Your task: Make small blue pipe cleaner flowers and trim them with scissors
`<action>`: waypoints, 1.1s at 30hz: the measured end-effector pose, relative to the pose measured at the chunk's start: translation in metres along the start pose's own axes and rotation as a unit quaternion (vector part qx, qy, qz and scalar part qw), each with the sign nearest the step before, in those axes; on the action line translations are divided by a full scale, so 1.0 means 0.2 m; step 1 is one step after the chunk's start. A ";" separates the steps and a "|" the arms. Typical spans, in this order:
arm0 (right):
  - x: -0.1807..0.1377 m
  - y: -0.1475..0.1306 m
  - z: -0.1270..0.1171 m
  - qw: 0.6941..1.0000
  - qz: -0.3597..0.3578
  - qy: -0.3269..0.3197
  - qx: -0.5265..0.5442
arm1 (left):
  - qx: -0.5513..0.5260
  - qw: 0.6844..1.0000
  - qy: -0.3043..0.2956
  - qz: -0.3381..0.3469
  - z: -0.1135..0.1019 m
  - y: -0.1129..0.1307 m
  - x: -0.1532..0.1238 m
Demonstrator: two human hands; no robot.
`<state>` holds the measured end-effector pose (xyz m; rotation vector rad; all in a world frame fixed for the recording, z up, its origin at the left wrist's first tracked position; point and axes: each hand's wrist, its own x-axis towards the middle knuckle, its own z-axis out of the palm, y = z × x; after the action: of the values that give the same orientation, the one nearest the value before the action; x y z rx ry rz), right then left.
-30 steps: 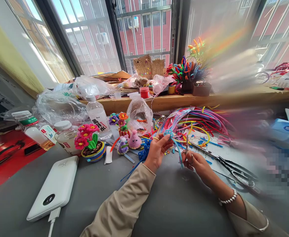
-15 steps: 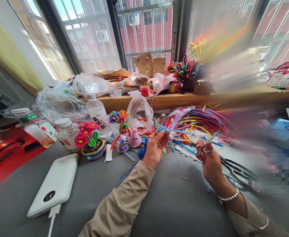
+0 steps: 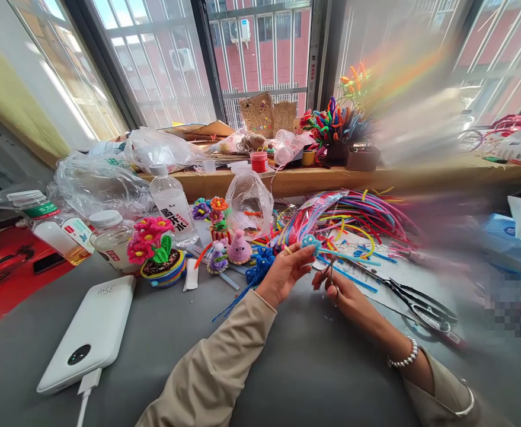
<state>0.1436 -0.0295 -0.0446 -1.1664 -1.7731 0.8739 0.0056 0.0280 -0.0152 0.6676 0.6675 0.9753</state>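
Note:
My left hand (image 3: 289,270) pinches a light-blue pipe-cleaner flower (image 3: 311,242), whose straight stem points to the right. Close below that stem, my right hand (image 3: 338,287) is closed on small scissors (image 3: 330,274), with fingers at the handle loops and the blades pointing up near the flower. Whether the blades touch the stem I cannot tell. Dark-blue pipe-cleaner flowers (image 3: 260,265) lie just left of my left hand. Larger black-handled scissors (image 3: 422,305) rest on the table to the right of my right hand.
A bundle of colourful pipe cleaners (image 3: 358,213) lies behind my hands. At left stand a pink flower pot (image 3: 162,270), a water bottle (image 3: 173,207) and a white power bank (image 3: 89,332) with a cable. A tissue pack (image 3: 504,237) sits far right.
My right hand has brought the small scissors left and down, close to the flower. My left hand has shifted slightly right with the flower, and the view has moved a little.

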 end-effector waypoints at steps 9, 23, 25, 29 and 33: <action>-0.01 0.02 0.00 1.000 -0.005 -0.012 -0.027 | 0.063 0.997 -0.033 -0.015 0.00 -0.02 -0.01; -0.01 0.02 0.00 0.999 0.015 -0.011 -0.039 | 0.089 0.995 -0.045 -0.005 0.02 -0.02 -0.02; -0.01 0.02 0.00 0.999 0.017 -0.017 -0.037 | 0.091 0.995 -0.042 -0.001 0.02 -0.02 -0.03; 0.00 0.02 0.00 0.999 0.015 -0.026 -0.033 | 0.092 0.995 -0.035 0.002 0.03 -0.01 -0.03; 0.00 0.01 0.00 0.999 0.019 -0.032 -0.030 | 0.107 0.993 -0.039 0.006 0.03 -0.01 -0.03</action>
<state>0.1452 -0.0293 -0.0469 -1.2267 -1.8447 0.8954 0.0079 0.0205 -0.0122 0.8954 0.7062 0.8905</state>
